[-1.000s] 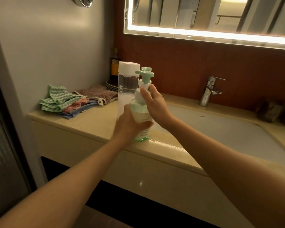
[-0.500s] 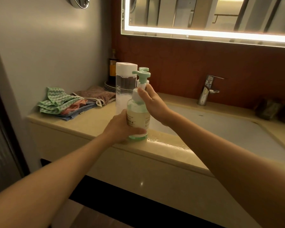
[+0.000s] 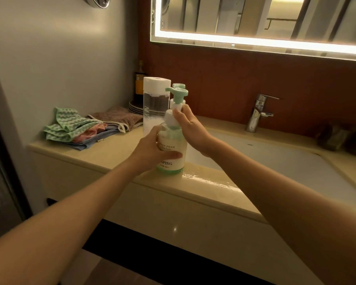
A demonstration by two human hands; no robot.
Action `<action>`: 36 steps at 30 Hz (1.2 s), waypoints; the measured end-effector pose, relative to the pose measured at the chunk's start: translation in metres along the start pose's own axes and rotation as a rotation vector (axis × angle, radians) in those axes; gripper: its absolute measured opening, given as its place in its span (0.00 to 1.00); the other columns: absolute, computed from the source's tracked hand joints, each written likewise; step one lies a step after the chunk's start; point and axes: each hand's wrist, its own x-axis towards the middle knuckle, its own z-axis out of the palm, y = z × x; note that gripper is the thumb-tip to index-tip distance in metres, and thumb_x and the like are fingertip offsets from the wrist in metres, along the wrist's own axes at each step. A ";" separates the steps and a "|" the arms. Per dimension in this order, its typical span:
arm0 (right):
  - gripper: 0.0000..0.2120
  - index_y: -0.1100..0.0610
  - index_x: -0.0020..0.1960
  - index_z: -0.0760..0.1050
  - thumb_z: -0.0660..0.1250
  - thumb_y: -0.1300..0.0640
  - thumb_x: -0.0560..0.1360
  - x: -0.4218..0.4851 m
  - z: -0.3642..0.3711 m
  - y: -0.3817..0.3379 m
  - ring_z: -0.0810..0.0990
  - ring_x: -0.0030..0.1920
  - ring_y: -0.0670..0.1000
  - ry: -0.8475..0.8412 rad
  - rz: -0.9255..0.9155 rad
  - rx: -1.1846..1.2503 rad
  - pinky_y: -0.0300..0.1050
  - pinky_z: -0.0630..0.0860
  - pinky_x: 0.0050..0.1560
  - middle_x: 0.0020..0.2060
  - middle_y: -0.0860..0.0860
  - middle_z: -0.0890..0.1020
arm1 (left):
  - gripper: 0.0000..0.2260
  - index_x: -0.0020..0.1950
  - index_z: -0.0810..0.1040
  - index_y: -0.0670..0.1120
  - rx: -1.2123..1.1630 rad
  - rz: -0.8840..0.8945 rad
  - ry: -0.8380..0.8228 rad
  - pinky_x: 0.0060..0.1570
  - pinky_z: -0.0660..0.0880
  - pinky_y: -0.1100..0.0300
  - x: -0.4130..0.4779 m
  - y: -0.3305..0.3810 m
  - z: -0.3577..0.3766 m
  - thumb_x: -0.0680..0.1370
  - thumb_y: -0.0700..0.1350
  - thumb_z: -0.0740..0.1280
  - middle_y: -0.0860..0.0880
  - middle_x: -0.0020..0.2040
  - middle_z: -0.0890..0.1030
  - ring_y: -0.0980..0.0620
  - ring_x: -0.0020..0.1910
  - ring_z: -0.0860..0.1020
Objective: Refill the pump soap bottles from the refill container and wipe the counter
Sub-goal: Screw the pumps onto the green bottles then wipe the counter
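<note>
Likely mid-refill: left hand [image 3: 152, 150] grips the bottle [image 3: 173, 159], right hand [image 3: 188, 128] pinches its pump [image 3: 176, 93]; wet bench [image 3: 210, 182] at 4 o'clock awaits wiping.

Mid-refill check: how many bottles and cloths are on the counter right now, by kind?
Pump soap bottles: 2 (front pump bottle, rear pump bottle behind it)
Refill container: 1
Dark bottle in the corner: 1
Cloths: 4 (green cloth, pink cloth, blue cloth, brown cloth)
Total: 8
</note>
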 end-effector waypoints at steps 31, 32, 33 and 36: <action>0.18 0.55 0.68 0.60 0.46 0.48 0.82 -0.001 0.008 -0.012 0.71 0.56 0.52 -0.051 0.067 -0.039 0.49 0.68 0.58 0.56 0.54 0.71 | 0.35 0.72 0.58 0.52 0.085 0.001 -0.029 0.55 0.72 0.59 -0.003 -0.017 -0.013 0.70 0.50 0.72 0.48 0.66 0.73 0.49 0.63 0.73; 0.18 0.55 0.68 0.60 0.46 0.48 0.81 -0.002 0.010 -0.011 0.71 0.56 0.52 -0.038 0.063 -0.054 0.49 0.69 0.58 0.56 0.54 0.71 | 0.34 0.72 0.59 0.51 0.126 0.018 0.017 0.53 0.72 0.60 -0.003 -0.017 -0.010 0.70 0.52 0.72 0.48 0.65 0.74 0.49 0.62 0.74; 0.18 0.55 0.67 0.60 0.46 0.47 0.81 -0.002 0.013 -0.010 0.72 0.57 0.53 -0.018 0.060 -0.076 0.51 0.69 0.60 0.56 0.54 0.72 | 0.35 0.72 0.60 0.49 0.182 0.034 0.073 0.52 0.73 0.59 -0.005 -0.016 -0.007 0.70 0.54 0.72 0.47 0.64 0.75 0.49 0.60 0.75; 0.17 0.54 0.61 0.63 0.45 0.45 0.81 0.000 0.019 -0.007 0.72 0.60 0.57 0.073 0.061 -0.234 0.64 0.61 0.66 0.54 0.53 0.74 | 0.35 0.69 0.61 0.46 0.362 0.059 0.228 0.48 0.76 0.55 -0.011 -0.013 0.001 0.69 0.59 0.71 0.45 0.58 0.78 0.47 0.54 0.78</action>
